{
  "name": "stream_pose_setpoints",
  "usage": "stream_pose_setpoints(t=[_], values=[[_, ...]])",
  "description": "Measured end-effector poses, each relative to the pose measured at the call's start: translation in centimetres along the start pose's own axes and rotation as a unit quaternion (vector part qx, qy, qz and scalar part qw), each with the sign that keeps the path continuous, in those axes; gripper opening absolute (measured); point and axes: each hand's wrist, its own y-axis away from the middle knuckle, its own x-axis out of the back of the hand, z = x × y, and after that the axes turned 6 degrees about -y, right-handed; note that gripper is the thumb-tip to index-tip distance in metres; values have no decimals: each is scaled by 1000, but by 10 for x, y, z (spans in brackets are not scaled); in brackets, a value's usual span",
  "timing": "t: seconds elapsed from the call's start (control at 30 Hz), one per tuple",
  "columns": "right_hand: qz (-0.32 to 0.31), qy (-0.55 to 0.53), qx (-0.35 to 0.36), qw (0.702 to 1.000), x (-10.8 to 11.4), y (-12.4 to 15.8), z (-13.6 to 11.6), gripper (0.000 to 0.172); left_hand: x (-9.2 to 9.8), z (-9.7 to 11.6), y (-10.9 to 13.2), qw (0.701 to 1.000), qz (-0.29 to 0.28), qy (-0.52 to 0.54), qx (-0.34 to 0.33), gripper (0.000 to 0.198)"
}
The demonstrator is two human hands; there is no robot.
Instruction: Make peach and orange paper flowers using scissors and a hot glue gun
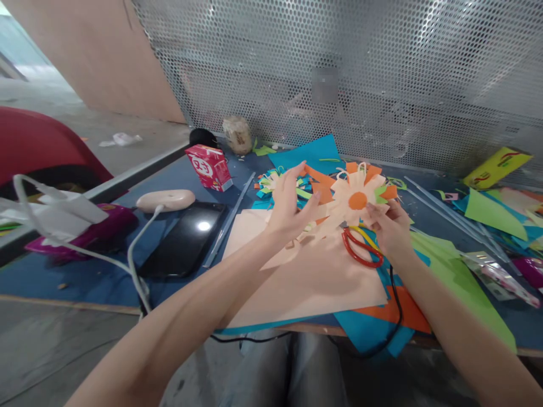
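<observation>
The right hand (392,229) has its grip pinching the right edge of a peach paper flower (357,200) with an orange centre, over the peach paper sheets (305,288) on the blue surface (99,288). The left hand (288,206) has its grip spread just beside the flower; whether it touches a petal, I cannot tell. Red-and-yellow-handled scissors (360,262) lie near the right wrist.

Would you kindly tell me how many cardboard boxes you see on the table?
2: the pink box at left, just beyond the phone, and the yellow box at far right, near the mesh. Others may be hidden.
</observation>
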Motion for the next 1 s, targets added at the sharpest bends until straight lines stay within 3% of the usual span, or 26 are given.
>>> stream_pose_setpoints(t=[0.17, 0.3, 0.43, 0.5, 0.63, 0.8, 1.0], values=[[1, 8, -10, 1000, 2, 1, 1, 36, -5, -2, 1, 987, -66, 121, 77, 60], [-2, 17, -14, 1000, 4, 0, 4, 36, -9, 1, -1, 938, -96, 276, 189, 56], [-3, 29, -17, 999, 5, 1, 5, 36, -10, 2, -4, 892, -105, 344, 275, 51], [-5, 40, -17, 999, 5, 1, 4, 36, -10, 2, -5, 887, -103, 356, 275, 47], [-7, 36, -19, 999, 3, 1, 3, 36, -5, 6, -8, 901, -88, 367, 213, 33], [-17, 20, -22, 999, 2, 2, 3, 35, 3, 18, -8, 892, -111, 392, 195, 37], [-28, 29, -3, 999, 3, 2, 6, 35, 3, 17, -7, 904, -117, 371, 177, 34]])
